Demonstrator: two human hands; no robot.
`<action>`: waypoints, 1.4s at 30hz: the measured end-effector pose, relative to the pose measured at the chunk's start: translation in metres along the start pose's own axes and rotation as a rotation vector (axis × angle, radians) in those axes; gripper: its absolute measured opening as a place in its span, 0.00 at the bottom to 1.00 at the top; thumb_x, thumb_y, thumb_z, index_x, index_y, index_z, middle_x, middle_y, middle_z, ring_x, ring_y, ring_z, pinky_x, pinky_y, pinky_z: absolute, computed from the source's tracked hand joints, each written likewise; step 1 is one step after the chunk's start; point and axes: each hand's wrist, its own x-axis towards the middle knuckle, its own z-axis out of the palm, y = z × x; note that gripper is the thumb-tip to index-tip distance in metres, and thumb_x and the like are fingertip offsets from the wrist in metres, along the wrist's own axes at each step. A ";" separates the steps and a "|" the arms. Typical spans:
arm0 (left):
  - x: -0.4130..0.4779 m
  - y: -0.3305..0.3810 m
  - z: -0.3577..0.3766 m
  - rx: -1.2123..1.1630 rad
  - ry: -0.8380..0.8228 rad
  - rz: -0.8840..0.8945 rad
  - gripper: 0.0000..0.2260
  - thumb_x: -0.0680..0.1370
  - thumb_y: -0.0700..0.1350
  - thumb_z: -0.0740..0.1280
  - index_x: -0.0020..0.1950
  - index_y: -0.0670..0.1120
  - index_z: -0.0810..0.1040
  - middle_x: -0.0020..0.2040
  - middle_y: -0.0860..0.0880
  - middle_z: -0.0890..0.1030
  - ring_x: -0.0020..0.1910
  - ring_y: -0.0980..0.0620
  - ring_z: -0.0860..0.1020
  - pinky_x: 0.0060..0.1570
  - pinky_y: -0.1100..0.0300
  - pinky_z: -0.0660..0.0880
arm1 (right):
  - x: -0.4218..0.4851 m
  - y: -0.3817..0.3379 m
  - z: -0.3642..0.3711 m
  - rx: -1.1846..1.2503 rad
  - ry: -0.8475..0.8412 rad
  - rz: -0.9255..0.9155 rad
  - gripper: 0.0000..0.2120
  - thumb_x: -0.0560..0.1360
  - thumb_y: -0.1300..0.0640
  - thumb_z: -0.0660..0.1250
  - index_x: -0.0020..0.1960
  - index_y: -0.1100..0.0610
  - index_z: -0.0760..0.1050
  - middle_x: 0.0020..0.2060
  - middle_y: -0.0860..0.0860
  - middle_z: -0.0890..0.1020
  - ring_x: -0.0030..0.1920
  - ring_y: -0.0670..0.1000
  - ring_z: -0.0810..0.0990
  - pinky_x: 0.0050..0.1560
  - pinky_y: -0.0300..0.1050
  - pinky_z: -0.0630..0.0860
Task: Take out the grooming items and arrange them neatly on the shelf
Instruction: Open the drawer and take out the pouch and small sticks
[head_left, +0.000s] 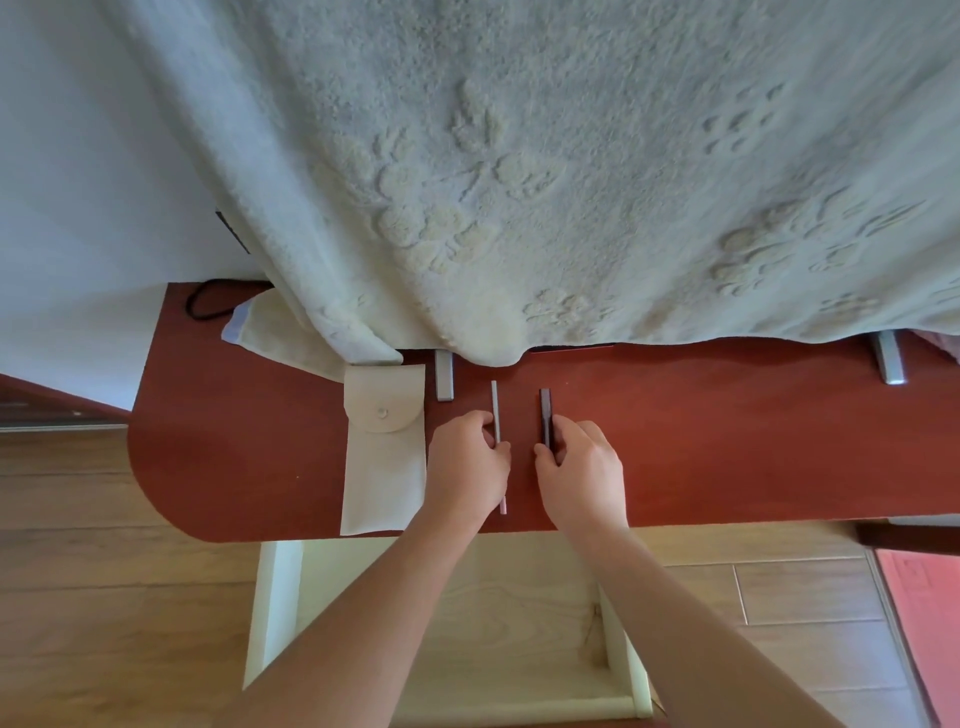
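Note:
A thin silver-pink nail file (496, 410) lies lengthwise on the red-brown shelf (727, 441). My left hand (467, 462) pinches it near its middle, covering part of it. To its right a short dark grooming tool (545, 413) lies parallel, and my right hand (582, 470) grips its near end. A cream fabric pouch (383, 457) with a snap flap rests flat just left of my left hand. The flap looks closed.
A large pale fleece blanket (545, 171) hangs over the back of the shelf. Two grey metal feet (444, 382) (889, 364) poke out under it. A cream cloth bag (270, 327) and black cord (200, 306) lie at the back left. An open white drawer (441, 623) sits below.

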 end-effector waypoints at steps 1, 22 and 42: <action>0.000 0.000 0.000 0.001 0.000 0.002 0.17 0.75 0.42 0.73 0.64 0.44 0.80 0.39 0.54 0.78 0.43 0.52 0.80 0.51 0.57 0.77 | 0.001 -0.001 0.000 -0.003 0.002 -0.002 0.19 0.78 0.57 0.66 0.68 0.57 0.73 0.48 0.49 0.76 0.42 0.47 0.74 0.43 0.38 0.70; 0.004 -0.004 0.002 0.003 -0.007 0.052 0.19 0.73 0.41 0.74 0.64 0.44 0.80 0.39 0.54 0.77 0.43 0.50 0.80 0.50 0.53 0.78 | 0.005 -0.002 0.006 -0.031 0.005 -0.003 0.18 0.77 0.57 0.68 0.66 0.57 0.75 0.48 0.50 0.75 0.38 0.46 0.72 0.40 0.36 0.67; -0.002 -0.001 -0.005 0.051 -0.010 0.029 0.22 0.75 0.45 0.73 0.69 0.45 0.76 0.46 0.51 0.78 0.44 0.54 0.76 0.45 0.65 0.73 | 0.001 -0.002 -0.002 -0.039 0.001 0.008 0.25 0.76 0.51 0.69 0.71 0.57 0.71 0.58 0.51 0.77 0.51 0.49 0.78 0.49 0.38 0.72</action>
